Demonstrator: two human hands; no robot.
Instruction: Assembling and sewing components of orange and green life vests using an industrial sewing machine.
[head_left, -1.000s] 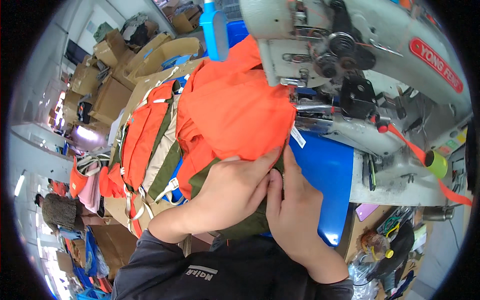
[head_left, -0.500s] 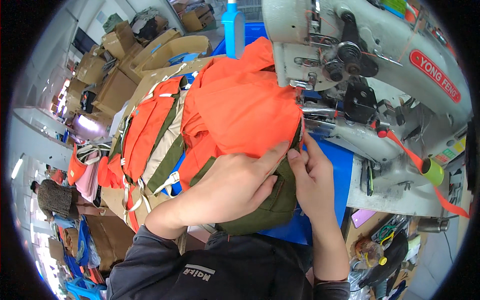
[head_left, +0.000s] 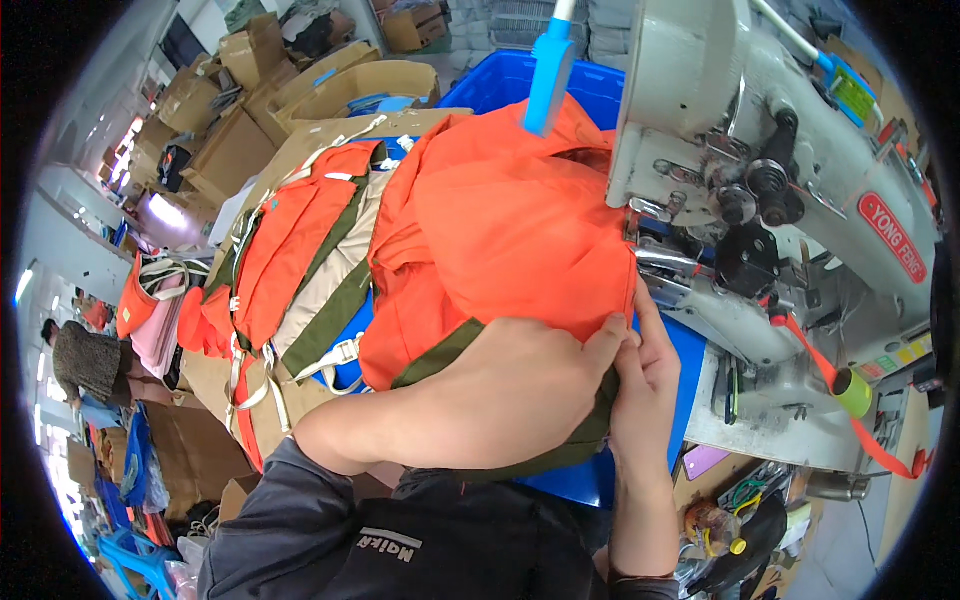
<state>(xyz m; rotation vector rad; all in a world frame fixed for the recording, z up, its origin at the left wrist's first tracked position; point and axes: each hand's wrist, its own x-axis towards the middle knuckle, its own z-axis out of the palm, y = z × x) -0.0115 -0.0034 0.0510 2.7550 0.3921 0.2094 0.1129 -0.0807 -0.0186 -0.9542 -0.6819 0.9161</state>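
Observation:
Orange fabric [head_left: 510,230] with an olive-green lower panel [head_left: 440,355] lies under the sewing machine [head_left: 750,250], its right edge at the presser foot [head_left: 640,222]. My left hand [head_left: 540,380] rests over the fabric, fingertips pressed together on the seam edge below the foot. My right hand [head_left: 645,375] grips the same edge from the right, its index finger reaching up along it and its thumb beside my left fingertips. A blue sheet [head_left: 680,350] shows underneath. An orange tape [head_left: 830,370] runs through a green roll on the machine's right side.
Orange, olive and cream bag pieces with straps [head_left: 300,250] lie at left on cardboard. Beyond are a blue crate [head_left: 500,75] and cardboard boxes [head_left: 220,150]. A co-worker [head_left: 85,355] is at far left. Tools and a plastic bottle [head_left: 710,530] sit lower right; a blue stool [head_left: 135,555] stands lower left.
Both hands and the fabric edge have shifted rightward in the view, as has the machine. My left fingertips have come onto the edge, and the right hand's fingers have moved higher along it.

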